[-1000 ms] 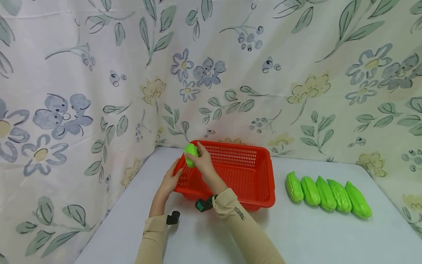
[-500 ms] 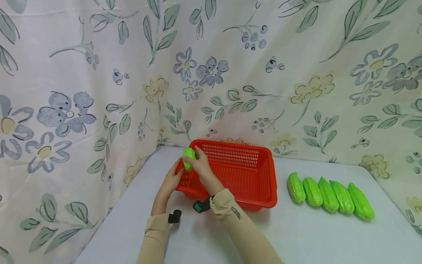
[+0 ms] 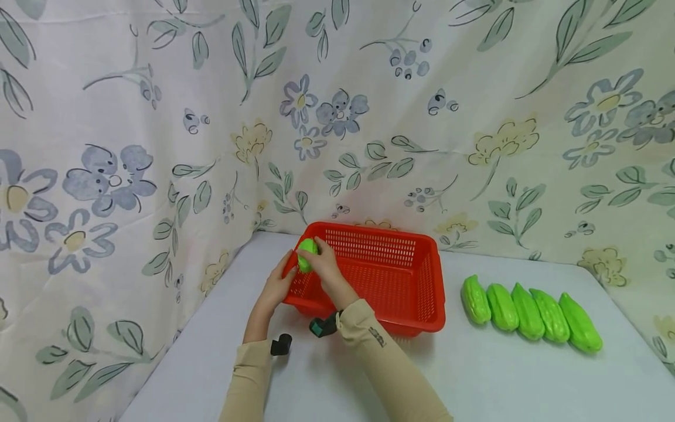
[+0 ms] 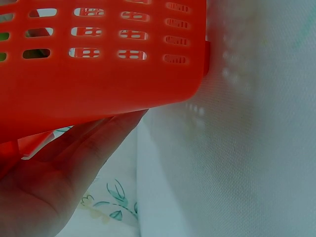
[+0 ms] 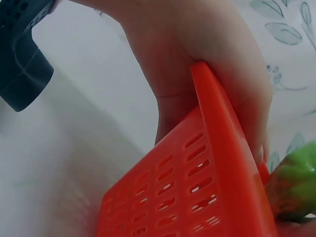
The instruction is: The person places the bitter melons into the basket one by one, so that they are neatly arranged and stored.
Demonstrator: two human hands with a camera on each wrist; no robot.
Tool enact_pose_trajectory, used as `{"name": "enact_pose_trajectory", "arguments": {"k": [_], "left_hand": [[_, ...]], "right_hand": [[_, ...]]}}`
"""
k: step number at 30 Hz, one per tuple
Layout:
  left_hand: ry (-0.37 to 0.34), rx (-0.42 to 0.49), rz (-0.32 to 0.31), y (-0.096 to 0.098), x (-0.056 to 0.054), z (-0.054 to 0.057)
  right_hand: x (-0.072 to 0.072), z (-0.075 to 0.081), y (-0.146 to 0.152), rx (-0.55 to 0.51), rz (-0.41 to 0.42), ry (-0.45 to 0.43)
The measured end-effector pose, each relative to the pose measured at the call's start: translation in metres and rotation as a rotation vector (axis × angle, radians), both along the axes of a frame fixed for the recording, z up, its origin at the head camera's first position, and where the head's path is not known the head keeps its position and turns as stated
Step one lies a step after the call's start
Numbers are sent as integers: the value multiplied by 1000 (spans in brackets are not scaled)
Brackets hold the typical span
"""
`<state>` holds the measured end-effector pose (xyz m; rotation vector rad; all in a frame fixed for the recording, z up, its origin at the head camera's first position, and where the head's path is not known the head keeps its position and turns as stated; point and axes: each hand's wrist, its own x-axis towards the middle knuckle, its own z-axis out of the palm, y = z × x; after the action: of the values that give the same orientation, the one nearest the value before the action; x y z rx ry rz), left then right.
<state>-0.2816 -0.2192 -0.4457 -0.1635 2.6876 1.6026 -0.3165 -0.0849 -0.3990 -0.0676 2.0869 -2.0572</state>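
A red plastic basket [image 3: 379,287] with slotted walls stands at the back of the table. My left hand [image 3: 276,287] grips its left rim, thumb on the inner side. In the left wrist view, the left fingers [image 4: 98,143] lie along the basket wall [image 4: 113,84]. My right hand [image 3: 325,266] holds a bright green bitter melon [image 3: 306,249], ridged and roughly upright, over the left end of the basket. Part of the melon [image 5: 298,182] shows at the right edge of the right wrist view, beyond the rim; most of the right hand is outside that view.
Several more green bitter melons [image 3: 527,310] lie side by side in a row on the white table [image 3: 490,375], right of the basket. A floral curtain [image 3: 369,117] hangs behind and to the left. Black camera mounts [image 3: 281,344] sit by both wrists.
The right hand has lowered the bitter melon slightly into the basket's left end. The left hand keeps its grip on the rim. The whole view has shifted a little.
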Motion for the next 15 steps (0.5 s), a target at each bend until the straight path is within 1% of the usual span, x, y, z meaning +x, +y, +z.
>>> {"name": "enact_pose_trajectory", "arguments": {"k": [3, 11, 15], "left_hand": [[4, 11, -3, 1, 0, 0], [6, 9, 7, 1, 1, 1], [10, -2, 8, 2, 3, 2]], "right_hand": [[-1, 0, 2, 1, -2, -20], [-8, -8, 7, 48, 19, -153], [-12, -12, 8, 69, 20, -196]]}}
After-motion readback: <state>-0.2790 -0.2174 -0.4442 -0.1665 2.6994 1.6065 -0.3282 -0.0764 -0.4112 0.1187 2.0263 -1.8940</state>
